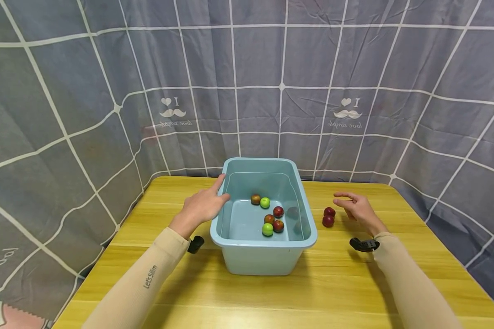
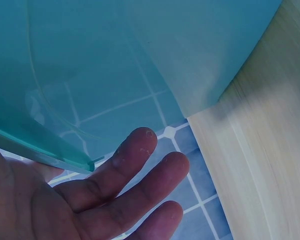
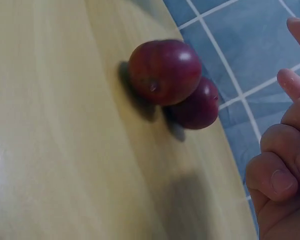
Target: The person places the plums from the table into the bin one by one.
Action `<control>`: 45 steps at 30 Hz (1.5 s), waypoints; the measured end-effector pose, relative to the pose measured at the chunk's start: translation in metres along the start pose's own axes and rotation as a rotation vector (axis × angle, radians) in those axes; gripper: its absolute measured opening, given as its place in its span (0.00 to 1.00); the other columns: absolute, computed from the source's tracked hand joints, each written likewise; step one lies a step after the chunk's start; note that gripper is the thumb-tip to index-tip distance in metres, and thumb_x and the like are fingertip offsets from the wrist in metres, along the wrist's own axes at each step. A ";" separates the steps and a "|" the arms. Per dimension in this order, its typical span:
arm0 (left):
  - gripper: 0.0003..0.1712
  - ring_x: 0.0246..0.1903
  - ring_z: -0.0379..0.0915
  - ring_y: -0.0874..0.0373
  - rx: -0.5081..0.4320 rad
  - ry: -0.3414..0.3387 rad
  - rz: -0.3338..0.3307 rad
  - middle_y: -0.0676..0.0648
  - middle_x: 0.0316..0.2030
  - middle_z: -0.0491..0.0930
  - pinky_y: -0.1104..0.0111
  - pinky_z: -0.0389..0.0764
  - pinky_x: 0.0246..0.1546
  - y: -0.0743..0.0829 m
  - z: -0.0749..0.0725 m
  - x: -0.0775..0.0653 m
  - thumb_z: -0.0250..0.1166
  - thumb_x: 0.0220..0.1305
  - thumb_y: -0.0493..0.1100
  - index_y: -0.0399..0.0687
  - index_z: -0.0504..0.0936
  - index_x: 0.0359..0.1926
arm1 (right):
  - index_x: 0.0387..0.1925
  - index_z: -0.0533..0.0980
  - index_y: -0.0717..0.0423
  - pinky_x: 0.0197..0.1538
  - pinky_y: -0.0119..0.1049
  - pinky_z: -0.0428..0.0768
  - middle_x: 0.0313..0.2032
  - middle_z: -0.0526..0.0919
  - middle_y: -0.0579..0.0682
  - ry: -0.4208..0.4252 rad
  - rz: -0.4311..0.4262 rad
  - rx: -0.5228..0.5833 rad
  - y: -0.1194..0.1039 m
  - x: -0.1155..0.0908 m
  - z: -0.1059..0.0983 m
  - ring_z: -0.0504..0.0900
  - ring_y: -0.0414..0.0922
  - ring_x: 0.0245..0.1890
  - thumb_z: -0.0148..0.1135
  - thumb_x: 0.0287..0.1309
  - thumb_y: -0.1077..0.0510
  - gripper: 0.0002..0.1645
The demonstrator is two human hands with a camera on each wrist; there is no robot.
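My left hand [image 1: 201, 204] holds the left rim of a light blue plastic tub [image 1: 258, 262], with the thumb over the rim and the fingers outside. In the left wrist view, the fingers [image 2: 125, 195] extend below the rim beside the tub's outer wall. Two dark red plums [image 3: 165, 72] sit close together on the table, right of the tub. Just to their right hovers my right hand [image 1: 359, 212], holding nothing, its thumb and index finger apart and its other fingers bent. Inside the tub lie several reddish fruits [image 1: 278, 211] and two green ones [image 1: 267, 229].
The tub stands on a yellow wood-grain table [image 1: 259, 301]. A grey curtain with white grid lines [image 1: 255, 109] hangs behind the table and along both sides. Black straps with camera mounts [image 1: 364, 245] sit at the wrists.
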State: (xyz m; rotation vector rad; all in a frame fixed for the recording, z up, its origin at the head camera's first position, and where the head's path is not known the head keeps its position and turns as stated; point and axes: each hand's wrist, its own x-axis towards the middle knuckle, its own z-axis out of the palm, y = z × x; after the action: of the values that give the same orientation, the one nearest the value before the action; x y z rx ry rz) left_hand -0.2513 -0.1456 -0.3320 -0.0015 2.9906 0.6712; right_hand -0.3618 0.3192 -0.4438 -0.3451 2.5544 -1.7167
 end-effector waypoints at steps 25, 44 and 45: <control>0.42 0.35 0.77 0.48 0.001 0.008 -0.001 0.43 0.39 0.82 0.58 0.71 0.28 -0.001 -0.003 0.000 0.41 0.71 0.64 0.72 0.36 0.81 | 0.62 0.75 0.59 0.18 0.31 0.61 0.11 0.62 0.36 0.016 0.181 0.040 0.028 0.004 0.020 0.58 0.37 0.12 0.69 0.61 0.43 0.35; 0.42 0.39 0.78 0.48 0.005 0.009 -0.008 0.46 0.37 0.80 0.58 0.72 0.28 0.001 -0.001 0.001 0.41 0.71 0.65 0.73 0.36 0.81 | 0.57 0.78 0.62 0.21 0.32 0.62 0.13 0.63 0.35 -0.003 0.206 -0.093 0.032 0.005 0.018 0.61 0.37 0.15 0.69 0.60 0.40 0.35; 0.42 0.38 0.78 0.48 0.004 0.009 -0.009 0.46 0.36 0.80 0.58 0.72 0.28 0.001 -0.001 0.000 0.41 0.71 0.65 0.73 0.36 0.81 | 0.57 0.78 0.62 0.21 0.32 0.62 0.14 0.64 0.36 -0.002 0.212 -0.099 0.032 0.005 0.017 0.61 0.37 0.15 0.69 0.60 0.40 0.35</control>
State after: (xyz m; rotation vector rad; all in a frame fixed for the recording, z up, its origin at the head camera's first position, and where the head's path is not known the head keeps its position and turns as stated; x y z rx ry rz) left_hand -0.2518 -0.1455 -0.3311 -0.0182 2.9986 0.6655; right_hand -0.3694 0.3137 -0.4793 -0.0754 2.5722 -1.5210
